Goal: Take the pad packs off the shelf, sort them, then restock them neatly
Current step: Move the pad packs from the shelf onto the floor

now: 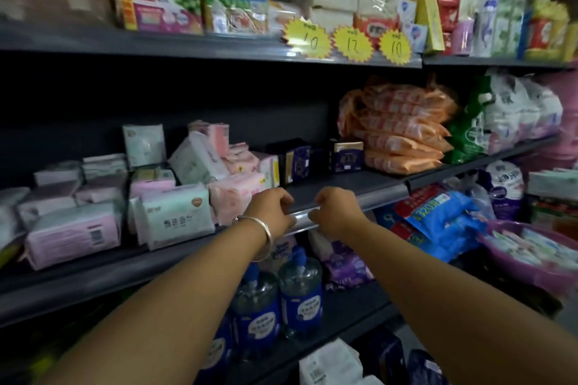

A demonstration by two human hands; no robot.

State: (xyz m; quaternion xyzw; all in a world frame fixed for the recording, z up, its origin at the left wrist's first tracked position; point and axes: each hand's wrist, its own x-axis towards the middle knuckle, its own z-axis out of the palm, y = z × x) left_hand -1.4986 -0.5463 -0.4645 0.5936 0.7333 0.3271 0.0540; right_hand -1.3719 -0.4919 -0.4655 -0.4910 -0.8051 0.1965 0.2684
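Both hands reach to the front edge of the middle shelf (344,187), at a bare stretch of its dark board. The left hand (271,208), with a silver bangle (266,236) on its wrist, curls its fingers at the clear plastic price strip (301,217) that runs along the shelf's front lip. The right hand (336,211) sits just beside it, fingers likewise curled at the same strip. Whether either grip truly pinches the strip or only rests against it, I cannot tell; neither holds a pack.

The pad packs (175,217) lie jumbled on the left half of this shelf, from its left end up to the left hand: pale green, white and pink soft packs, some flat, some tilted against each other, one pink pack (73,236) lying at the front edge. Behind the bare stretch, toward the back edge, stand dark blue boxes (345,155). Near the shelf's right end is a stack of orange packs (403,134), with green and white bags beyond.

On the front lip of the shelf above hang three yellow starburst price tags (352,44) reading 10, 12 and 10. On the shelf below, under the forearms, stand clear bottles with blue labels (300,297), beside purple packs. A purple basin (528,269) holding goods sits at the right.
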